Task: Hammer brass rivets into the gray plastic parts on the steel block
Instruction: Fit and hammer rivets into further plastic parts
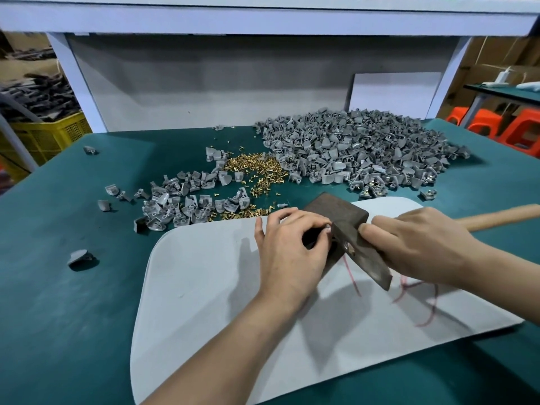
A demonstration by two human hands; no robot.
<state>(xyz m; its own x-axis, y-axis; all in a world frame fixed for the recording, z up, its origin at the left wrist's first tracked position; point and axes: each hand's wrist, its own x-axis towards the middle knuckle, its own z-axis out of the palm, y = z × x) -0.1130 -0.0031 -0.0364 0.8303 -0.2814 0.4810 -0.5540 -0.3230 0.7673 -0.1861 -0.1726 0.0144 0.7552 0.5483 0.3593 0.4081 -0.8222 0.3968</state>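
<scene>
A dark steel block stands on a pale grey mat. My left hand rests at the block's near left side. Its curled fingers pinch a small gray plastic part, mostly hidden. My right hand grips a hammer close under its dark head. The wooden handle sticks out to the right. The head's striking end lies against the part at my left fingertips. Loose brass rivets lie in a heap behind the block.
A big pile of gray plastic parts fills the back right of the green table. A smaller pile lies left of the rivets, with single parts scattered further left. A white shelf frame rises behind.
</scene>
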